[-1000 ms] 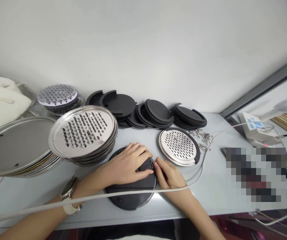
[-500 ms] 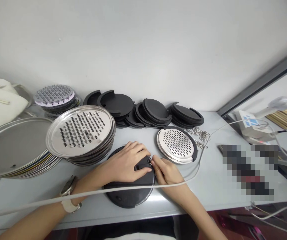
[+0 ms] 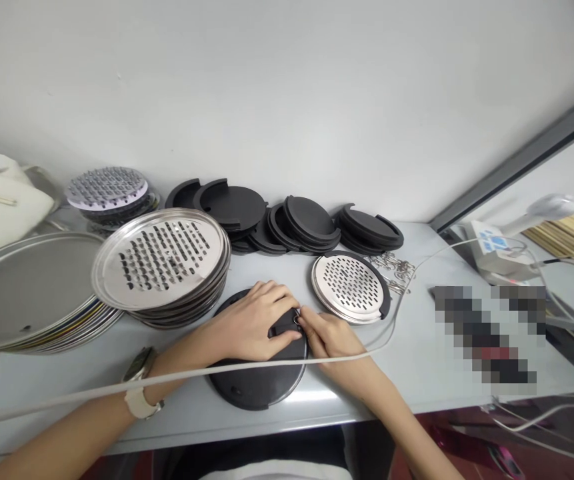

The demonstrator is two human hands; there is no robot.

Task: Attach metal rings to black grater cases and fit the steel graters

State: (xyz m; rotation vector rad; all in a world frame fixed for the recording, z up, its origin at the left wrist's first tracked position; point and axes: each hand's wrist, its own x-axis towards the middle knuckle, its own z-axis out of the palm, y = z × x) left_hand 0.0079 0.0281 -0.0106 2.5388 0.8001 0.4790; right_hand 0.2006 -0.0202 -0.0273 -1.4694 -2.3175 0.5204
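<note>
A black round disc (image 3: pixel 259 387) lies on the table in front of me, partly covered by my left hand (image 3: pixel 257 323). The fingers and thumb of that hand bracket a raised black part (image 3: pixel 283 323) near the disc's right edge, holding the disc down. At that edge my right hand (image 3: pixel 334 337) pinches a small metal wire hook (image 3: pixel 296 320) between thumb and forefinger. The hook's loop touches the raised part; the rest of it is hidden by my fingers.
Stacked round grater plates (image 3: pixel 167 260) and larger metal discs (image 3: pixel 31 287) stand left. Black discs (image 3: pixel 311 223) line the wall. Perforated plates (image 3: pixel 349 287) and loose wire hooks (image 3: pixel 399 267) lie right. A white cable (image 3: pixel 191 371) crosses above my forearms.
The view has shifted slightly. My left hand stays on the disc, and my right hand keeps its pinch on the wire hook, whose loop has turned a little.
</note>
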